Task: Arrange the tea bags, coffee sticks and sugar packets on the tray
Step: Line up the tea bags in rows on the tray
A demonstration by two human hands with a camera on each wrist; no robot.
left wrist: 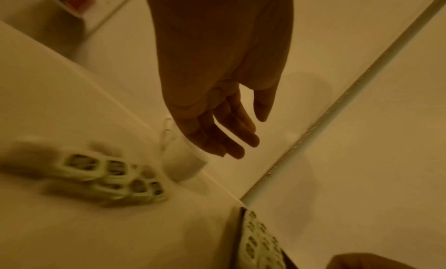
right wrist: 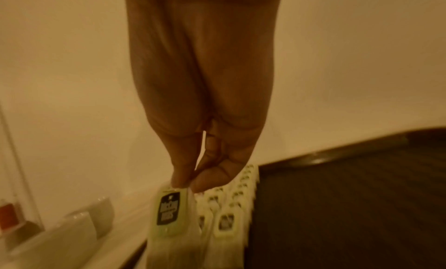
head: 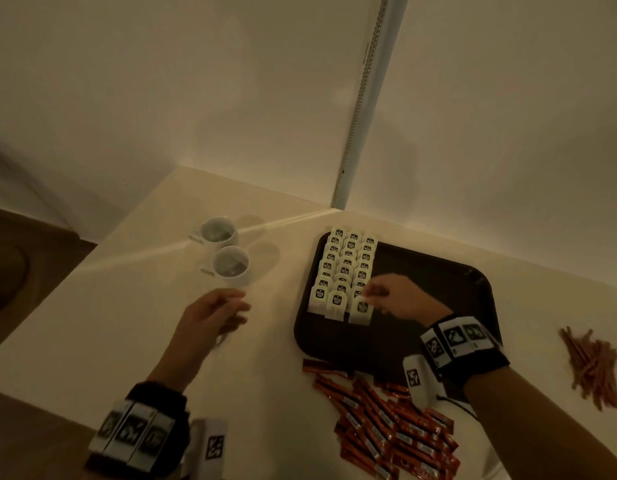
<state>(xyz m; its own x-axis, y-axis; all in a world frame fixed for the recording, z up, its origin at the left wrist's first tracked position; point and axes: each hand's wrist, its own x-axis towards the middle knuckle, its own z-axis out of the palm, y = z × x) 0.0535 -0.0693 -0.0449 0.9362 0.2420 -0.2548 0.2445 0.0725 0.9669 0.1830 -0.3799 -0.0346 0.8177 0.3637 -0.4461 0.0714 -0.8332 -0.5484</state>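
Note:
A dark tray [head: 421, 271] holds three rows of white tea bags [head: 345, 268] along its left side. My right hand [head: 371, 294] pinches the top of one tea bag [head: 360, 308] at the near end of the right row; in the right wrist view thumb and forefinger [right wrist: 179, 179] grip that tea bag [right wrist: 169, 216]. My left hand [head: 227, 308] hovers over the table left of the tray, its fingers [left wrist: 224, 137] straight and holding nothing. A few loose tea bags [left wrist: 115, 177] lie blurred on the table near it. Red coffee sticks [head: 386, 420] are piled in front of the tray.
Two white cups [head: 227, 251] stand on the table just beyond my left hand. A bundle of thin brown sugar sticks [head: 593, 368] lies to the right of the tray. The table sits in a wall corner, with a vertical rail [head: 362, 109] behind the tray.

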